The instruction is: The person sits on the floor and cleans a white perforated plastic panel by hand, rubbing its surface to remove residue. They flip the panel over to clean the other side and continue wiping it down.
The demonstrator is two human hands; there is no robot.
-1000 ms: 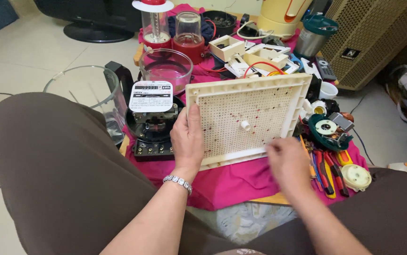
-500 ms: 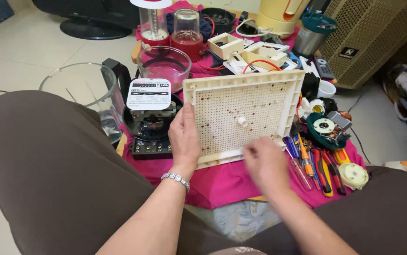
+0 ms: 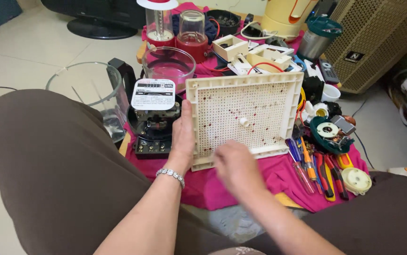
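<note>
Cream plastic, a square perforated tray (image 3: 246, 115) lies on the pink cloth (image 3: 279, 177). My left hand (image 3: 183, 137) grips its left rim, fingers wrapped around the edge. My right hand (image 3: 234, 165) covers the lower edge, blurred; I cannot tell its grip.

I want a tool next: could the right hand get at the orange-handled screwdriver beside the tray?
Probably yes. The right hand hovers empty over the perforated tray's lower edge, and the orange-handled screwdriver lies just to its right on the pink cloth, uncovered, with only other tool handles beside it.
</note>
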